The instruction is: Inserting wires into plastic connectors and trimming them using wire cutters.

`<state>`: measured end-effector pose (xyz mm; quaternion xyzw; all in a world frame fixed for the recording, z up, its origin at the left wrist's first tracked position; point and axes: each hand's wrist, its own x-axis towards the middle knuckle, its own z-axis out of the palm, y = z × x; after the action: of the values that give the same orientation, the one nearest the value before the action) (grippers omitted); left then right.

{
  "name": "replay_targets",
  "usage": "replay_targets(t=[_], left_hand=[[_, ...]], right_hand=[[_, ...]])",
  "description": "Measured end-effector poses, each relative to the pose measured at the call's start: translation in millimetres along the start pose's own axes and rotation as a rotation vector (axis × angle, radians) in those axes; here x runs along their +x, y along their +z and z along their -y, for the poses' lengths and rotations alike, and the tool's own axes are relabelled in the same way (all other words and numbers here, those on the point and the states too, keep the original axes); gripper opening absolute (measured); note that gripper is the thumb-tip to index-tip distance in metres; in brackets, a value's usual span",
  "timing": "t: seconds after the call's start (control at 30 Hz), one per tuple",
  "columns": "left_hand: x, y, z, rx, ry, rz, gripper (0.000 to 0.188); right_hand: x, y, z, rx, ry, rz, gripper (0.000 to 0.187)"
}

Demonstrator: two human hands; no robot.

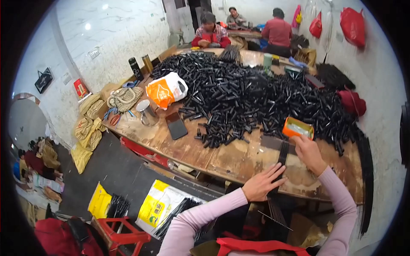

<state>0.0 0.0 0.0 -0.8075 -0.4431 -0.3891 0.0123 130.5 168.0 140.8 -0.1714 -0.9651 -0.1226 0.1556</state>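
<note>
My left hand (265,182) lies flat, fingers stretched, over a bundle of thin black rods (282,154) near the table's front edge. The rods run under the palm and past the edge toward my lap. One rod (275,220) sticks out aslant below. My right hand (308,152) is at the near rim of an orange box (287,131) with pale contents. Its fingers are bent together; what they hold, if anything, is hidden. A dark flat strip (273,141) lies on the wood beside the rods. Beyond both hands spreads a big heap of black tubular parts (239,98).
On the wooden table (200,155) lie a phone (176,126), a metal mug (147,112) and an orange-white plastic bag (166,90). Long black rods (365,183) hang at the right edge. A red stool (121,232) and sacks (160,205) stand lower left. Several people sit at the back.
</note>
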Motion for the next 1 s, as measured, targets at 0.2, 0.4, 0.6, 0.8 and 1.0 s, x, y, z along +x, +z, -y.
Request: replay_targets(t=[0.2,0.4,0.6,0.8,1.0], left_hand=[[-115,-84,37,0.117,0.010,0.288,0.090],[-122,-88,39,0.154,0.014,0.292,0.090],[-121,-91,40,0.100,0.019,0.296,0.086],[-120,-90,38,0.119,-0.012,0.292,0.087],[-111,-91,39,0.211,-0.018,0.369,0.086]], right_hand=[[31,88,110,0.205,0.088,-0.148,0.011],[33,101,108,0.143,0.131,-0.129,0.008],[26,109,99,0.156,0.134,-0.120,0.008],[22,100,104,0.279,0.041,-0.167,0.011],[9,104,89,0.279,0.130,-0.091,0.011]])
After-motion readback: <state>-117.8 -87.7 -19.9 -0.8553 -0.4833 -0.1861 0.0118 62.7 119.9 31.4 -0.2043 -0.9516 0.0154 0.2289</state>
